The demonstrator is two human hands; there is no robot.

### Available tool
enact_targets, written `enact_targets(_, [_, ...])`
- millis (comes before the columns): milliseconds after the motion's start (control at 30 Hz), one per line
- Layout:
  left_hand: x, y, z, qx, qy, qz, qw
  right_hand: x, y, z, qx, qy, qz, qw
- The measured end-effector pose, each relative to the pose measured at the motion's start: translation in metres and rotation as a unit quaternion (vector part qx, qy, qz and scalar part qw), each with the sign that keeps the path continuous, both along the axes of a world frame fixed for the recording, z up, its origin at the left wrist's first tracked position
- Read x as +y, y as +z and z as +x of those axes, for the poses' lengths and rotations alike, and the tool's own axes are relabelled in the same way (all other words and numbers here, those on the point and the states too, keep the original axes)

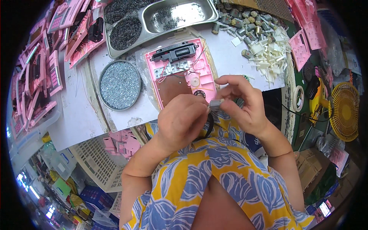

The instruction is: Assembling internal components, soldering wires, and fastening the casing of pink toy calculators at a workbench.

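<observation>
Between the thumb and fingers of my right hand (pixel 245 107) is a small silver motor (pixel 216 103). My left hand (pixel 180 120) is closed in a pinch at the motor's left end; what its fingertips hold is hidden. Just beyond my hands lies an opened pink plastic casing (pixel 208 71). Inside the casing are a long black part (pixel 180 52) at the far end, a brown circuit board (pixel 172 90), a pale round wheel (pixel 194 81) and thin red and dark wires. A black round part (pixel 199 93) shows at its near side, partly behind my fingers.
A round tray of small silver screws (pixel 120 85) stands left of the casing. Behind it is a metal tray (pixel 178 17) with dark screws. Loose motors (pixel 249 28) and white plastic pieces (pixel 268 57) are heaped at far right. Pink casings (pixel 38 76) pile up at left; a yellow fan (pixel 344 111) is at right.
</observation>
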State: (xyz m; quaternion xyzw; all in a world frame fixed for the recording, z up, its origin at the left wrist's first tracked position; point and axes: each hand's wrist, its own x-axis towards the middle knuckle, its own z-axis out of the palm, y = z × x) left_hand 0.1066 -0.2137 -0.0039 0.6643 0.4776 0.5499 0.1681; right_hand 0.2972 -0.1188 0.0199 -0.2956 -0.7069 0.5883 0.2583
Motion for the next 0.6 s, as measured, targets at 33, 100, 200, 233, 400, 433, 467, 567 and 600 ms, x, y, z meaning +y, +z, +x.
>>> enact_targets(33, [-0.001,0.001,-0.001,0.014,-0.005,0.003,1.000,0.002,0.003,0.001,-0.021,0.003,-0.059,0.998])
enact_targets(100, [-0.002,0.001,-0.002,-0.018,-0.012,-0.008,1.000,0.004,0.005,0.000,-0.021,0.034,-0.042,0.998])
enact_targets(200, [-0.008,-0.002,-0.003,-0.106,-0.024,-0.056,0.992,0.006,0.009,-0.002,0.001,0.051,0.049,0.997])
enact_targets(233, [-0.009,-0.002,-0.004,-0.142,-0.027,-0.076,0.987,0.009,0.008,-0.002,0.006,0.061,0.109,0.992])
enact_targets(400, [-0.009,0.006,-0.011,-0.122,-0.046,-0.118,0.984,0.011,0.003,-0.003,0.058,0.079,0.217,0.971])
enact_targets(433, [-0.010,0.008,-0.012,-0.119,-0.044,-0.128,0.984,0.012,0.003,-0.004,0.065,0.082,0.227,0.968])
enact_targets(467, [-0.011,0.008,-0.012,-0.128,-0.042,-0.133,0.982,0.012,0.003,-0.005,0.072,0.085,0.237,0.965])
enact_targets(567, [-0.012,0.007,-0.014,-0.138,-0.040,-0.142,0.979,0.013,0.004,-0.007,0.072,0.091,0.257,0.959])
enact_targets(600, [-0.012,0.007,-0.014,-0.131,-0.040,-0.140,0.981,0.013,0.004,-0.008,0.073,0.092,0.263,0.958])
